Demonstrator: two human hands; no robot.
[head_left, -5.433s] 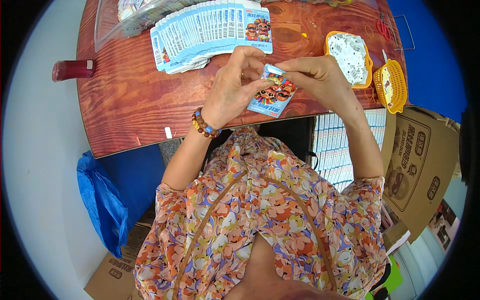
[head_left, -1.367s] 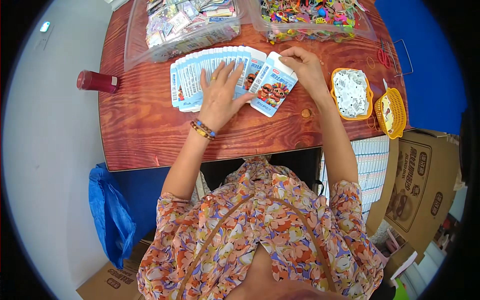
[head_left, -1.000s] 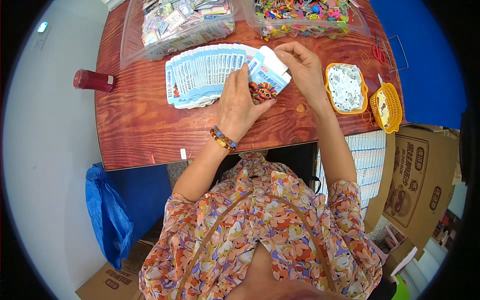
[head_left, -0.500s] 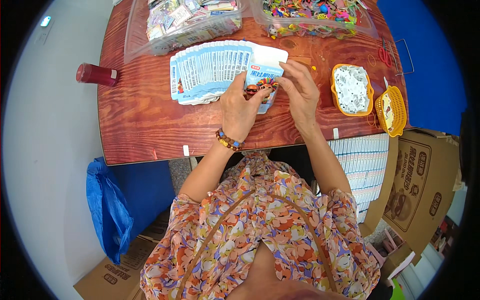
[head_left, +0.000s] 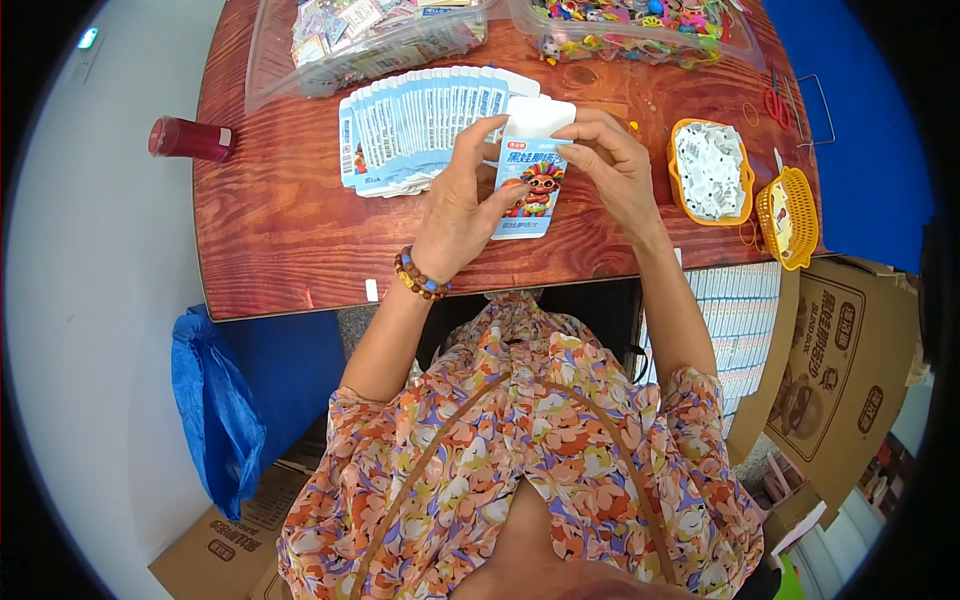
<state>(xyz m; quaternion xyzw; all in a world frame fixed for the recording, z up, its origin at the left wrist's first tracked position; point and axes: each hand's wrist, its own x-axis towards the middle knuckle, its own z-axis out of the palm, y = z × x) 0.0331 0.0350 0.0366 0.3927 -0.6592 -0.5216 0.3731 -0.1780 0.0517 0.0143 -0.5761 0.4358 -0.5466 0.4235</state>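
Just above the frame's centre, a blue-and-white card packet (head_left: pixel 530 185) with a cartoon figure is held upright over the wooden table (head_left: pixel 270 230), between both hands. Left hand (head_left: pixel 455 210): thumb and fingers pinch the packet's left edge, thumb on the front face near its lower left. A beaded bracelet (head_left: pixel 418 277) sits on that wrist. Right hand (head_left: pixel 612 170): fingertips pinch the packet's upper right edge, near the white top flap. Both grips are closed on the packet; it appears lifted off the table, though contact at its lower edge cannot be told.

Just left of the packet, touching or nearly touching the left fingers, a fanned row of like packets (head_left: pixel 420 125) lies flat on the table. Above the row, at the upper left of the frame, stands a clear bin (head_left: pixel 350 45) of small printed packs. At top centre-right, a second clear bin (head_left: pixel 640 20) holds coloured small items. Right of the right hand, an orange tray (head_left: pixel 710 170) holds white pieces; further right, at the table's edge, is a yellow basket (head_left: pixel 790 215). Red scissors (head_left: pixel 778 100) lie near the upper right edge. A dark red cylinder (head_left: pixel 190 138) lies on its side at the table's left edge, well apart from the hands.

Below the table: a blue bag (head_left: pixel 215 400) at lower left, cardboard boxes (head_left: pixel 830 370) at right.
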